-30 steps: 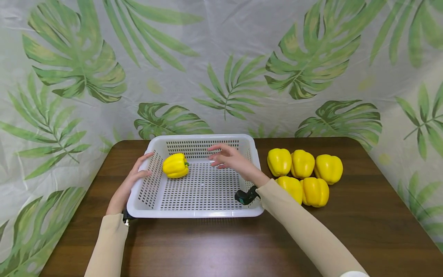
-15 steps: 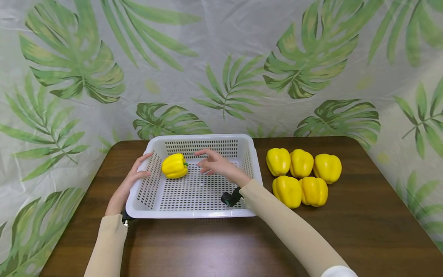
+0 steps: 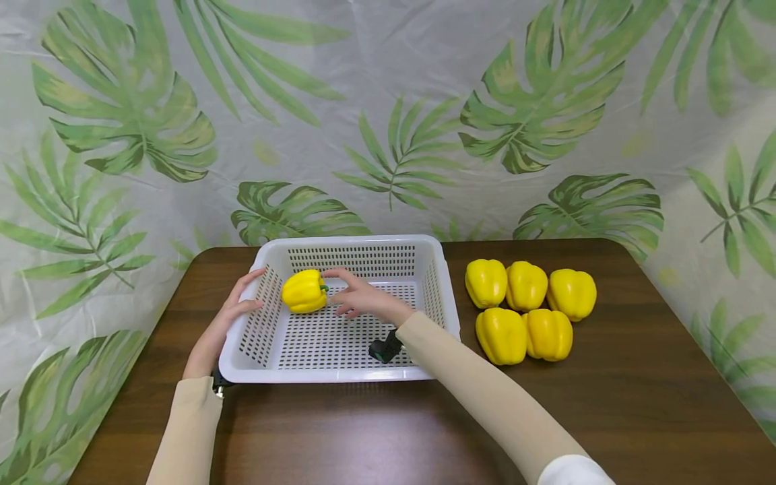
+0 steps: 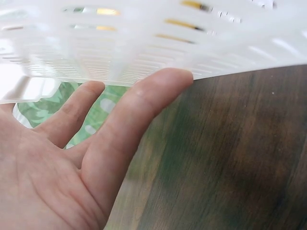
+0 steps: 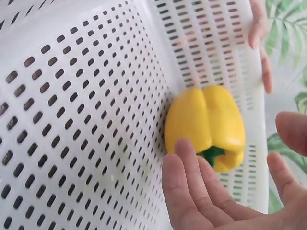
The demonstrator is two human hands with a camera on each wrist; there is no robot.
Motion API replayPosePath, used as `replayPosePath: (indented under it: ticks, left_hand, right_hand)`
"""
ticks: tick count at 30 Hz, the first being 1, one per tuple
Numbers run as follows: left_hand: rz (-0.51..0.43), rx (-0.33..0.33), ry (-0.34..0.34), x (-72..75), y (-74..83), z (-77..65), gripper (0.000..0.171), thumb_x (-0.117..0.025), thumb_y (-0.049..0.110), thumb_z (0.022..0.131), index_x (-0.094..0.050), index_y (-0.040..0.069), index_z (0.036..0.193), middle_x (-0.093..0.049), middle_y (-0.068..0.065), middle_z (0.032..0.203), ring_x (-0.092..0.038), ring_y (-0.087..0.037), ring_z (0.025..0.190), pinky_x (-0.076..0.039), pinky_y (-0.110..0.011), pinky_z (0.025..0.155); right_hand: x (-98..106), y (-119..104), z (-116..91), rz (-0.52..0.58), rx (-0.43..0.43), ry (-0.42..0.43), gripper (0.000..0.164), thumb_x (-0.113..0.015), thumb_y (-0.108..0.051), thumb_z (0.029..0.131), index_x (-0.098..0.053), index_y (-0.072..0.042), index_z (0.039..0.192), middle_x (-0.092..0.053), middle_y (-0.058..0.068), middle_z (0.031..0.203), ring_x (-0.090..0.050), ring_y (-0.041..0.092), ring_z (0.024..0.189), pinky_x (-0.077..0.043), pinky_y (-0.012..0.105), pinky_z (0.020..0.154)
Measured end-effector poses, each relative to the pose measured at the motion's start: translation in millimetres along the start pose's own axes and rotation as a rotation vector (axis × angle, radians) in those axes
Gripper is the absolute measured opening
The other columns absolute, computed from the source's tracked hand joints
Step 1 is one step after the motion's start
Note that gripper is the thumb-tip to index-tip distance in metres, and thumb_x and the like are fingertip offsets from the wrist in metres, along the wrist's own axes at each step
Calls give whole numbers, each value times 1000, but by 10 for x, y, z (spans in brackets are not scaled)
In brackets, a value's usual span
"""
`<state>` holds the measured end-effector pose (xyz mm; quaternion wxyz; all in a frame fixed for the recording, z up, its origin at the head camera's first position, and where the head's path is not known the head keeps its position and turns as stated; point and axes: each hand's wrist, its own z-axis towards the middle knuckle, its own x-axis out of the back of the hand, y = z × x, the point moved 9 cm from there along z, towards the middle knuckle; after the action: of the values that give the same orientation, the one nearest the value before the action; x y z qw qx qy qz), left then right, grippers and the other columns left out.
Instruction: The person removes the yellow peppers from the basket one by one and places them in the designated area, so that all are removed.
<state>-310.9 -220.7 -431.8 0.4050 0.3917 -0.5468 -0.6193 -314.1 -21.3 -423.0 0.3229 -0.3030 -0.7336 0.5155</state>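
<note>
A yellow bell pepper [image 3: 304, 292] with a green stem lies on its side near the left wall of a white perforated plastic basket [image 3: 339, 374]. My right hand [image 3: 368, 298] reaches into the basket from the right, thumb and fingers spread and holding nothing. In the right wrist view its fingertips overlap the pepper [image 5: 206, 122] beside the stem. My left hand [image 3: 223, 320] rests against the basket's left side, two fingertips over the rim. Seen by the left wrist camera, the thumb [image 4: 139, 112] lies fairly straight along the white basket wall, fingers spread.
Several more yellow bell peppers [image 3: 526, 286] stand grouped in two rows on the dark wooden table [image 3: 636, 377], right of the basket. Behind the table hangs a leaf-patterned cloth [image 3: 418, 108]. A black wrist camera [image 3: 384, 347] sits under my right wrist, above the basket floor.
My right hand has moved left across the basket, from its right part to beside the pepper's stem. The left hand and the peppers stay where they were.
</note>
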Motion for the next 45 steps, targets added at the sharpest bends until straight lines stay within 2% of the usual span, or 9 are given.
replayPosePath:
  ticks: [5, 11, 20, 25, 27, 31, 32, 34, 45]
  left_hand:
    - [15, 6, -1, 7, -3, -10, 56, -36, 3, 95, -36, 37, 141, -9, -30, 148, -51, -17, 108, -52, -33, 80]
    - [25, -28, 9, 17, 19, 6, 58, -37, 1, 93, -38, 36, 140, -9, -31, 147, -51, -16, 108, -52, -32, 79]
    - [-11, -26, -9, -2, 22, 14, 59, -36, 0, 94, -38, 35, 140, -8, -32, 148, -52, -17, 108, -52, -35, 79]
    - [-13, -9, 0, -1, 18, 3, 59, -37, 1, 94, -37, 37, 140, -8, -31, 149, -51, -19, 110, -52, -36, 80]
    - [-16, -2, 3, 3, 12, 0, 59, -37, 1, 94, -37, 37, 140, -8, -30, 150, -51, -20, 110, -52, -36, 81]
    - [-17, -9, 2, -2, 9, 6, 59, -36, 0, 94, -38, 36, 141, -8, -29, 149, -51, -18, 110, -52, -35, 81]
    - [-17, -11, 1, -3, 9, 8, 59, -36, 0, 94, -38, 36, 140, -8, -30, 149, -51, -18, 110, -52, -35, 81]
    - [-14, -15, -1, -6, 9, 10, 59, -36, 0, 94, -38, 35, 140, -9, -30, 149, -51, -18, 109, -52, -35, 81]
    - [-5, -2, 3, 8, 5, 13, 58, -36, 2, 94, -37, 36, 140, -9, -30, 149, -51, -19, 109, -52, -36, 79]
  right_hand:
    - [-153, -3, 51, -5, -27, -32, 59, -54, -10, 96, -30, -24, 148, -52, 20, 129, -58, 42, 105, -46, 50, 90]
    - [-269, 16, 91, -22, -41, -59, 62, -55, -11, 94, -28, -24, 149, -28, 20, 147, -56, 43, 106, -46, 49, 91]
    - [-285, 37, 153, 0, -77, -34, 65, -54, -12, 96, -23, -29, 151, -7, 11, 158, -56, 45, 105, -46, 48, 91]
    - [-297, 59, 203, 41, -94, -27, 69, -55, -12, 95, -20, -31, 152, -11, 15, 156, -55, 42, 107, -45, 48, 93]
    - [-293, 71, 236, 56, -93, -9, 69, -57, -11, 95, -23, -30, 151, -15, 15, 154, -60, 30, 89, -46, 46, 91]
    - [-253, 80, 278, 72, -76, 53, 65, -60, -8, 92, -34, -27, 148, -20, 13, 154, -57, 24, 94, -45, 44, 93]
    - [-238, 81, 283, 72, -72, 69, 63, -61, -7, 91, -36, -26, 146, -22, 13, 153, -57, 24, 94, -45, 43, 93]
    - [-221, 81, 285, 85, -63, 84, 62, -62, -6, 90, -40, -25, 144, -21, 13, 153, -50, 31, 116, -42, 45, 97]
    - [-284, 93, 332, 158, -64, 9, 68, -60, -3, 91, -34, -28, 148, -24, 16, 152, -48, 35, 121, -39, 45, 100]
